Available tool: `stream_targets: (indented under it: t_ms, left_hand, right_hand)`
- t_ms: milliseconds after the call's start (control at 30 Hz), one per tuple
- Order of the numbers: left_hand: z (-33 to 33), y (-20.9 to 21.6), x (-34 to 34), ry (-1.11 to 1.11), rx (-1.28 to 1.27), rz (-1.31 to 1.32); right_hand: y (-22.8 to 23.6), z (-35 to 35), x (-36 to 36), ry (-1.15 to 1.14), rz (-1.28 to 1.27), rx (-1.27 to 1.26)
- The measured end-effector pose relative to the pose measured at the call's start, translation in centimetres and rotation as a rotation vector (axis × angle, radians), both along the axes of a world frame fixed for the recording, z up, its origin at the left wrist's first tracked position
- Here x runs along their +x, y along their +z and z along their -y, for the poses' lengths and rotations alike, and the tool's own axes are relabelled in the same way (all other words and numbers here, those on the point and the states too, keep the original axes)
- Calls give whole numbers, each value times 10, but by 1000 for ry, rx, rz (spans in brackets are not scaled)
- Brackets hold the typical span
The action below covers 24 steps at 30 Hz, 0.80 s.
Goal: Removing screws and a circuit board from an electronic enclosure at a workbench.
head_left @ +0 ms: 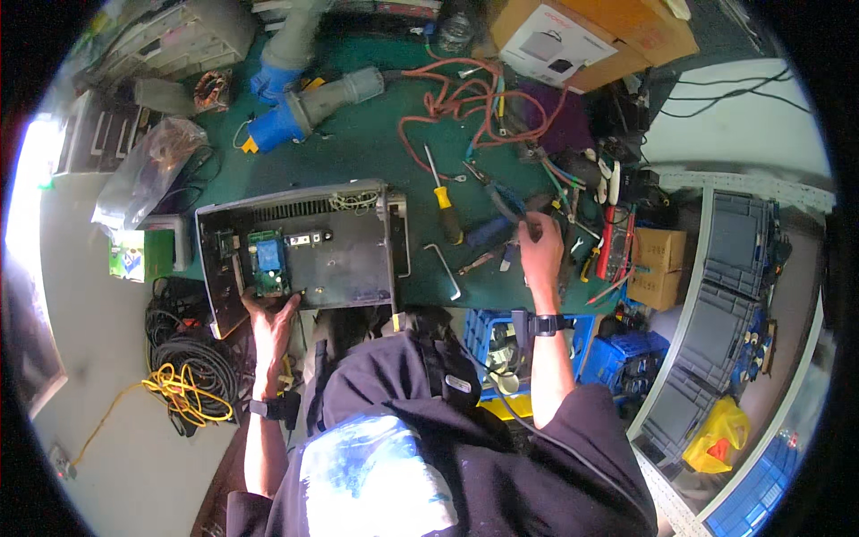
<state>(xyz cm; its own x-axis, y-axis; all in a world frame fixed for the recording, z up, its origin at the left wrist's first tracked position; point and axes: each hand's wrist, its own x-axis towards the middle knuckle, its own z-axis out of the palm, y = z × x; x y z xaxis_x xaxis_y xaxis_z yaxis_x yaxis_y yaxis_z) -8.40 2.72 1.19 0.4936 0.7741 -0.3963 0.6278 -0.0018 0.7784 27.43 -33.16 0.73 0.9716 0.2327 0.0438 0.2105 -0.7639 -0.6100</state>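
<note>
Bracing the open dark casing [344, 268] at its near edge, the person's left hand [271, 320] has thumb and fingers spread against the rim; whether they clamp the wall cannot be told. The casing lies just ahead of this hand and well to the left of the other. Directly beyond the left fingertips sits a circuit board [267, 257] with a blue component, so pressure is best borne by the rim, clear of the board. As the casing sits at the front of the green bench [349, 152], a firm, level brace would suit it.

Left of the right hand lie a yellow-and-black screwdriver [445, 204] and, closer to the person, a bent metal rod [445, 268]. Pliers [501, 199] reach away just ahead of the right hand [542, 255], whose fingertips are drawn together near the handles; contact cannot be told. Lifting by the handles, tips pointing away, would spare the neighbouring tools a snag.
</note>
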Motion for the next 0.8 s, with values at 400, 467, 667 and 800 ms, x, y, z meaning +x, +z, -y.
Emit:
stream_targets:
  t_ms: [400,467,667,800]
  left_hand:
    - [10,17,13,-3,69,-173]
    - [12,14,15,25,137,-199]
    - [19,14,13,127,239,-78]
    - [23,-17,3,111,404,-107]
  right_hand:
    - [-4,-102,-24,412,-110,-212]
    - [-14,-100,-20,409,-121,-195]
    - [11,-87,-14,228,-81,74]
    - [63,-75,-10,168,110,234]
